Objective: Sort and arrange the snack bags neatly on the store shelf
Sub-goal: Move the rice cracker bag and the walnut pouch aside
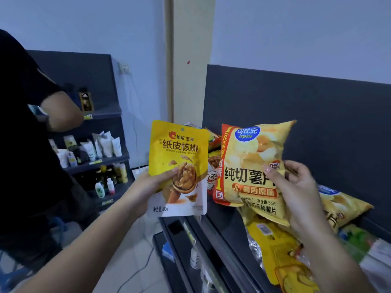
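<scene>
Left grip (152, 183) pinching the walnut pouch (179, 153), right grip (298, 187) clasping the chip bag (251, 163), I'd set each upright among its own kind on the shelf (222, 231) below.

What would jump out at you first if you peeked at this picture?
Two bright yellow bags are held up in the middle: the left hand grips a walnut bag, and the right hand holds a chip bag beside it. Below the right hand, more bags lie in a messy heap on the dark shelf. A person in black stands at the far left.
</scene>
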